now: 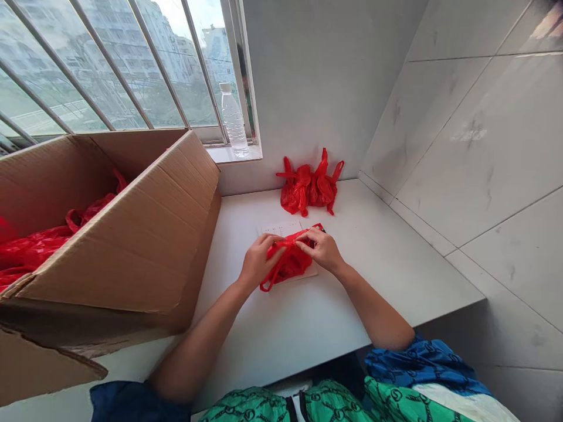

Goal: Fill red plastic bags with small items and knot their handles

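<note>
A red plastic bag (292, 265) lies crumpled on the white table in front of me, its handle loops sticking out at the lower left and upper right. My left hand (263, 258) pinches the bag's top edge from the left. From the right, my right hand (323, 249) pinches the same edge, fingertips close to those of the left. Under the bag is a pale sheet or pad (281, 228) with small printed marks, mostly covered. What the bag holds, if anything, cannot be made out.
Two knotted red bags (310, 184) sit against the wall at the back. A large open cardboard box (132, 240) with red bags (39, 252) inside stands at the left. A clear water bottle (234, 123) is on the window sill. The white table (396, 281) meets a tiled wall at right.
</note>
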Available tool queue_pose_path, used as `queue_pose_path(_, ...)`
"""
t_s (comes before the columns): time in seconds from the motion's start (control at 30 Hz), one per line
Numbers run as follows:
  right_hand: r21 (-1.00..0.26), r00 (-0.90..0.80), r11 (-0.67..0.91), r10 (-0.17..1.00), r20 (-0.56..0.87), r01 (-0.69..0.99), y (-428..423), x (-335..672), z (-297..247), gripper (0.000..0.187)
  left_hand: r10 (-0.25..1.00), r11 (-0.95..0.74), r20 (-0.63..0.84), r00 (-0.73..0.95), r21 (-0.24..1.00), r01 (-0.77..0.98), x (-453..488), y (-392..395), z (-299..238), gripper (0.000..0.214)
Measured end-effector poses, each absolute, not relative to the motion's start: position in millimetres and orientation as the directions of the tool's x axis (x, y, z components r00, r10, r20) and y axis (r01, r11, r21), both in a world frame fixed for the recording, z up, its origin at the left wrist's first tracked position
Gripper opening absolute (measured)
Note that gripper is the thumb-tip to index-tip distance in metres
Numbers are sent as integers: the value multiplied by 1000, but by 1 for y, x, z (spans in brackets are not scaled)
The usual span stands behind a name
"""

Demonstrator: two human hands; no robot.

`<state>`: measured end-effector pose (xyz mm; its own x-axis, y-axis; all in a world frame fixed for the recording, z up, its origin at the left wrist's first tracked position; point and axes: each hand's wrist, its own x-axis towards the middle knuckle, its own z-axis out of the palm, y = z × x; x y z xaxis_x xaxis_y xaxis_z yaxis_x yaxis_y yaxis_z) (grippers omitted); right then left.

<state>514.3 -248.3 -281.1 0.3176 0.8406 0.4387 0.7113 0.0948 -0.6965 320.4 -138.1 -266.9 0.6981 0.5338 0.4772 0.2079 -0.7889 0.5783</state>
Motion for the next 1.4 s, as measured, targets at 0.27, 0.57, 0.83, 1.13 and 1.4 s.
queue_pose_path(0.27, -666, 281, 111, 847, 452, 738, -249, 516, -277, 29, 490, -866, 520, 699, 382, 323, 323, -128, -274, 16)
queue_pose_path(0.57, -729, 396, 102, 784, 477, 677, -256, 534, -269, 23, 578, -807, 581, 572, 513, 294, 301, -120, -252, 23)
queue_pose_path(0.83, -640, 273, 151, 814, 512, 753, -250, 495, -271, 24, 487, -870, 520, 701, 355, 341, 318, -144, -257, 16)
queue_pose_path(1.13, -867, 558, 207, 692, 457, 454, -258, 526, -260, 23, 811, -526, 478, 336, 848, 64, 296, -124, -239, 23)
queue_pose_path(1.4, -848, 412, 198, 805, 426, 491, -257, 501, -246, 24, 558, -758, 515, 651, 636, 146, 299, -146, -229, 18)
